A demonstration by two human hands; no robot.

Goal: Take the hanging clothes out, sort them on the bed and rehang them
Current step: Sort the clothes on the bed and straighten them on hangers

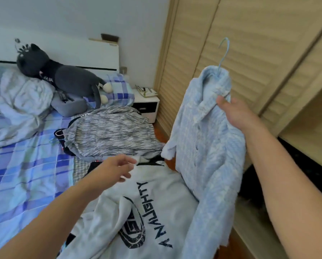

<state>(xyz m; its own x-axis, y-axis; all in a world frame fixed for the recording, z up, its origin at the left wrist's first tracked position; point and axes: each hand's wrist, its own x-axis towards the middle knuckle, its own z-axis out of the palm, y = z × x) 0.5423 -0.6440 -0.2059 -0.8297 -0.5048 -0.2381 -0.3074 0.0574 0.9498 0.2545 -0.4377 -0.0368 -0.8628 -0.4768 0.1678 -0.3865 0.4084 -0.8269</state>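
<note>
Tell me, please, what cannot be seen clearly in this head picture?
- Right hand fingers: hidden behind the light blue fleece jacket.
- Blue hanger: only its hook shows; the jacket covers the rest.
- Items on the nightstand: too small.
- Garments under the grey striped top: mostly covered.

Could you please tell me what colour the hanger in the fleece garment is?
Light blue hanger, matching the fleece garment; seen in the head view.

Left hand (115,170) out ahead and low, palm turned inward, fingers loosely spread and slightly bent, gripping nothing. Right hand (233,111) raised higher, forearm bare and stretched forward, thumb up, fingers curled, pinching fabric at the collar of a garment.
</note>
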